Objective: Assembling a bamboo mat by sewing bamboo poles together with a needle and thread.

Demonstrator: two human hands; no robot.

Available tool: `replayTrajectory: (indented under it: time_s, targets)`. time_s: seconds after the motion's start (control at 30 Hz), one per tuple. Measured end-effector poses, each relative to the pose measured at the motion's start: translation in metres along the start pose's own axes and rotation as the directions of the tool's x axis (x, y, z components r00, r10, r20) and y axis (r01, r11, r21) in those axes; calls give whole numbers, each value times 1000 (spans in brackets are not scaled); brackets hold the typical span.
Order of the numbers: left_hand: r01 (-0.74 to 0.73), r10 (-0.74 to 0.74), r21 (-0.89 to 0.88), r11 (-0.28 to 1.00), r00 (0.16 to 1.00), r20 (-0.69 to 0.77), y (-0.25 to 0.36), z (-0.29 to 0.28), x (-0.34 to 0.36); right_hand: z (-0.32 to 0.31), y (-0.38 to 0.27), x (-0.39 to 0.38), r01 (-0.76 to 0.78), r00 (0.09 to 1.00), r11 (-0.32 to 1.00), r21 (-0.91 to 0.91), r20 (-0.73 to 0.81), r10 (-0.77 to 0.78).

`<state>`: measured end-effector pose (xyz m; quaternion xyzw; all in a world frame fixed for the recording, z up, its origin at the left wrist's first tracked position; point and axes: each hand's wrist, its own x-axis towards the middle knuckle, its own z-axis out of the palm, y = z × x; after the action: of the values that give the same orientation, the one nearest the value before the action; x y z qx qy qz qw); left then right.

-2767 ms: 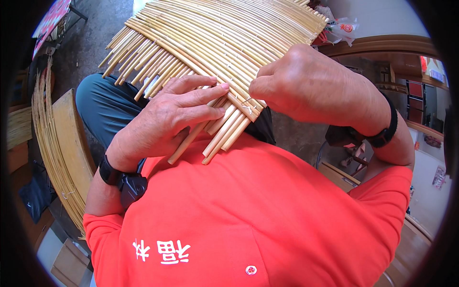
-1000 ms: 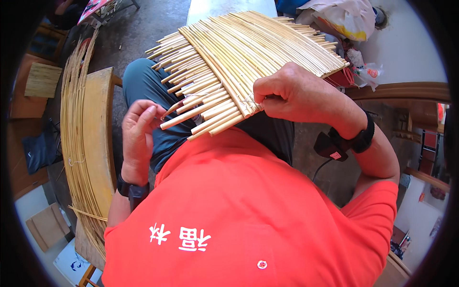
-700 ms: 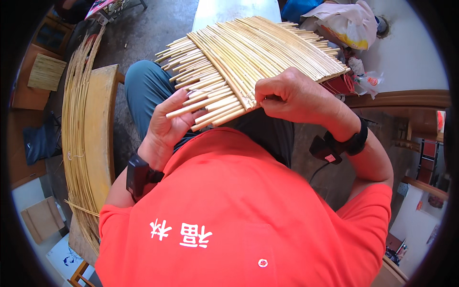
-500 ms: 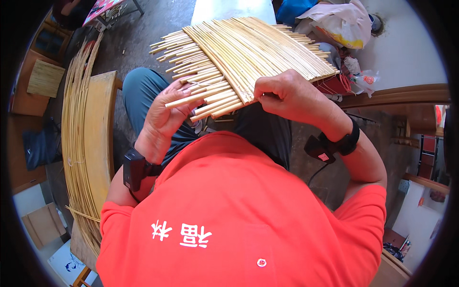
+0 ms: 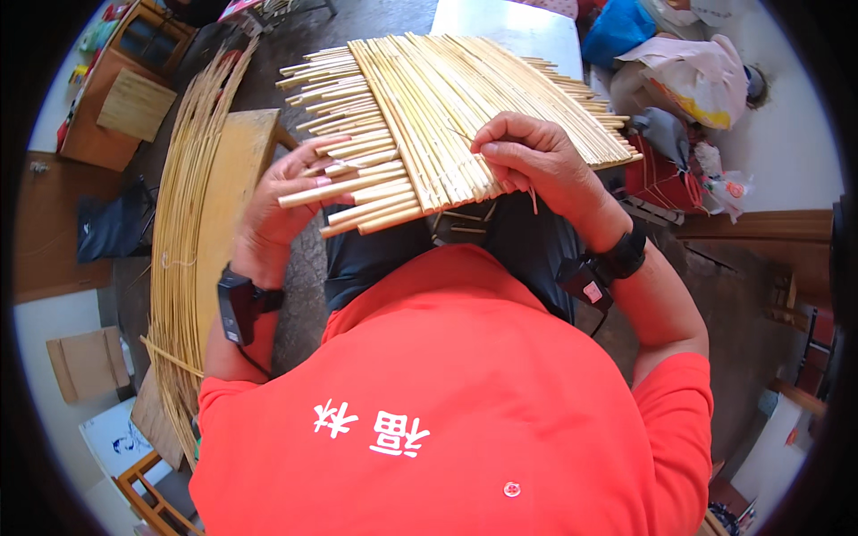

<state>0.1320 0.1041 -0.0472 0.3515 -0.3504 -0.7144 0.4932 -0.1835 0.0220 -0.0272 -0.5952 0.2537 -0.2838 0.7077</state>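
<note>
Red shirt [image 5: 465, 366]: we count one, with two white characters and one round button [image 5: 511, 489].
Wrist straps [image 5: 271, 301]: we count two, both black, one on each forearm, each bearing a black box.
Legs [image 5: 536, 255]: we see two in dark trousers, under the near edge of the mat [image 5: 456, 116].
Left hand [image 5: 271, 207]: one, at the mat's near left corner among jutting stalk ends [image 5: 375, 194]; its fingers are spread, and we cannot tell whether they grip.
Right hand [image 5: 550, 174]: one, at the mat's near right edge, fingers together, pinched on a strand.
Strand [image 5: 534, 201]: we make out one pale tail hanging below those fingers.
Mat: one, in front of the shirt, its stalks side by side, too many for us to count; uneven ends jut out left and right.
Bundle [image 5: 183, 205]: one, of long thin stalks, lying on one wooden table [image 5: 237, 170] to the left, well apart from the mat.
White table [image 5: 514, 31]: one, beyond the mat; we cannot tell whether they touch.
Blue bag [image 5: 617, 31]: one, at the far right.
</note>
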Motion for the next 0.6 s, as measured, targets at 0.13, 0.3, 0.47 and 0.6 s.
replayTrajectory:
  time_s: [0.13,0.3,0.47,0.6]
  targets:
    - [-59,48,-69,996,986,-161,-35,-15,-20,11,27,4,-82,997,997,9,-12,82]
    - [-197,482,497,845,682,-550,-49,-3,-42,17,45,6,-137,990,989,-55,-35,135]
    - [-406,472,862,-305,721,507,-66,36,-41,17,58,5,-140,984,987,-82,-122,130]
    - [-436,374,788,-435,709,598,-90,41,-21,15,63,2,-124,982,991,-55,-151,114]
